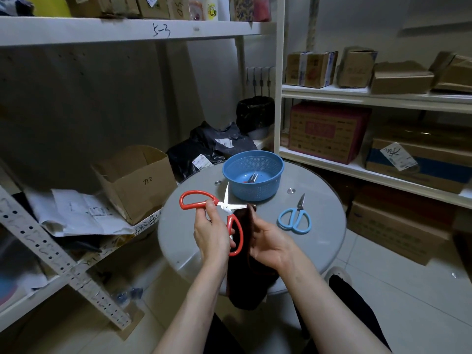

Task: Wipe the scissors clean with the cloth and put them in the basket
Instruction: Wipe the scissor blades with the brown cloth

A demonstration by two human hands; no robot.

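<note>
Scissors (225, 207) gripped in my left hand (212, 233), blades apart, my right hand (270, 244) clutching cloth (244, 226) over one blade.

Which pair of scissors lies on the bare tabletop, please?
The blue-handled scissors; the red-handled pair is in the left hand, a third pair inside the basket.

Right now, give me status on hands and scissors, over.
Left hand grips open red scissors. Right hand holds dark cloth on one blade. Blue scissors wait on table. Basket unblocked.
</note>
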